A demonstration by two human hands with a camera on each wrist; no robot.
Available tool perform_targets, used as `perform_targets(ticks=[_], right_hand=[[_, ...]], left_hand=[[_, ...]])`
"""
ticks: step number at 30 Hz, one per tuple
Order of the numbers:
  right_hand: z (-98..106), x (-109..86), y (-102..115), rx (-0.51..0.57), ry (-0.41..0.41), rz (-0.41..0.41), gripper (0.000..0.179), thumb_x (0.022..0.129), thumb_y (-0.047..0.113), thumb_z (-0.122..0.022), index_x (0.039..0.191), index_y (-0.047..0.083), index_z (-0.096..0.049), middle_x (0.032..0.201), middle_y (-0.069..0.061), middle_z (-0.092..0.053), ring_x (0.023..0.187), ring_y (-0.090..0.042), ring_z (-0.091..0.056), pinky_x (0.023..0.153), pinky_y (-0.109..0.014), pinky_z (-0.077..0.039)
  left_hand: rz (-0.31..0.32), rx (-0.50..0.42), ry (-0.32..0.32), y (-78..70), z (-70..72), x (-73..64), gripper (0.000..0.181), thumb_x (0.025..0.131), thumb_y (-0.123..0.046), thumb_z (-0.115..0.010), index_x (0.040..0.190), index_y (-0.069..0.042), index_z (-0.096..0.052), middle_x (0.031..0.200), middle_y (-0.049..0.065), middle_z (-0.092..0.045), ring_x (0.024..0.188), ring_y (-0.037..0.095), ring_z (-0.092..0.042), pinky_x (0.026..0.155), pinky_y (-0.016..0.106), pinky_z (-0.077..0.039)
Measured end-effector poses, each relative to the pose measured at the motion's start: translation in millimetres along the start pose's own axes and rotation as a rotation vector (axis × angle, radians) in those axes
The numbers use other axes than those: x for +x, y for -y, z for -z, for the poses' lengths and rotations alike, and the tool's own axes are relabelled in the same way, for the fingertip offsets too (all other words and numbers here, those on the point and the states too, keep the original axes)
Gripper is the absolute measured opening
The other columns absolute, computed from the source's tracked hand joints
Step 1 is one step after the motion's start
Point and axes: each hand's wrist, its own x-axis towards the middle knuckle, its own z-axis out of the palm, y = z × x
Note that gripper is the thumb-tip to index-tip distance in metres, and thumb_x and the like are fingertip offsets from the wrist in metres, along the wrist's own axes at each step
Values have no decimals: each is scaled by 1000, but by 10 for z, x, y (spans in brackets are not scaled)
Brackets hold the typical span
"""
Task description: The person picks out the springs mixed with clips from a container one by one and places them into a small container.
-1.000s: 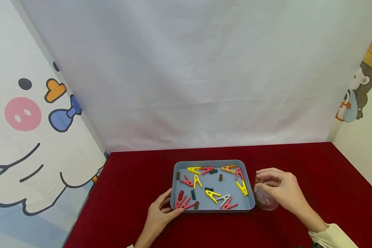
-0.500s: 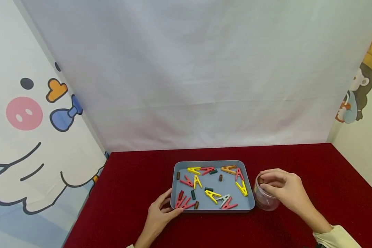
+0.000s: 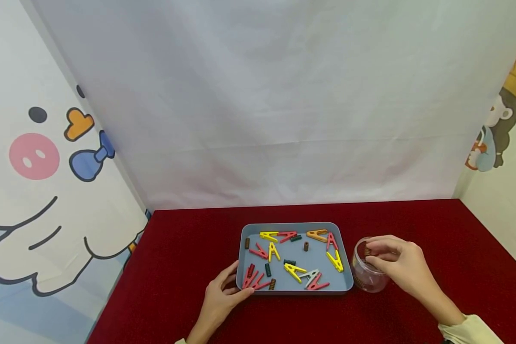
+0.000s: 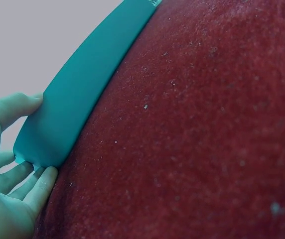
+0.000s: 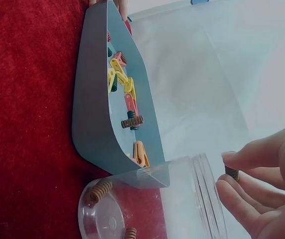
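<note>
My right hand (image 3: 397, 260) pinches a small brown coil spring (image 3: 367, 252) between thumb and fingertips, right at the mouth of a clear plastic jar (image 3: 373, 283). In the right wrist view that held spring (image 5: 231, 173) is just beyond the jar's rim, and two brown springs (image 5: 101, 191) lie inside the jar near its base. My left hand (image 3: 223, 296) grips the near left corner of a grey-blue tray (image 3: 298, 292), its thumb on the front rim and its fingers against the side. Scattered in the tray are red, yellow, orange and white plastic clips (image 3: 292, 272) and several springs (image 3: 268, 270).
A dark red cloth (image 3: 189, 248) covers the table. The jar stands close against the tray's right side. A white curtain (image 3: 284, 105) hangs behind the table, with printed cartoon panels (image 3: 34, 157) at left and right.
My right hand has moved slightly right with the brown spring, from the jar's far left edge to over its mouth. The left hand and the tray have stayed put.
</note>
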Motion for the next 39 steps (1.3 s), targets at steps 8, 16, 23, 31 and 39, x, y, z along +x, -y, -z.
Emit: perform_targets(ticks=[8,16,23,31,39], right_hand=[[-3,-22,-12,-53,-23,7,22,67,1,-74,87,6,-67,95,-8,-63,72,-12,-61,60,-17,-49],[6,-46,-35,-89,-34,26,22,66,1,-75,86,5,-67,95,-8,-62,70,-13,-61,59,-16,-48],[8,-54,-64,-127,-54,73,24,63,-4,-75,84,3,-67,93,-7,-62,68,-10,-61,57,-16,-48],[16,-61,-83,-187,-55,104,25,61,-8,-74,82,4,-67,91,-8,-62,64,-7,-60,54,-16,-48],[25,-52,-97,-256,-75,184,27,57,-9,-75,77,6,-67,88,-5,-62,60,-6,-58,50,-20,-47]], left_hand=[[16,0,3,2,-2,-2,72,64,-21,-79,129,-20,-45,124,5,-48,103,21,-51,71,23,-48],[8,2,6,15,-13,7,71,65,-21,-78,128,-20,-46,123,5,-49,103,22,-52,71,23,-48],[4,4,0,29,-10,3,72,65,-21,-78,129,-20,-45,123,5,-49,102,21,-52,70,23,-48],[9,19,-2,30,-10,-4,72,65,-23,-78,129,-21,-45,123,5,-49,103,21,-52,71,23,-48],[10,27,-3,37,-11,-3,71,65,-24,-78,129,-21,-45,123,5,-49,103,21,-52,71,22,-48]])
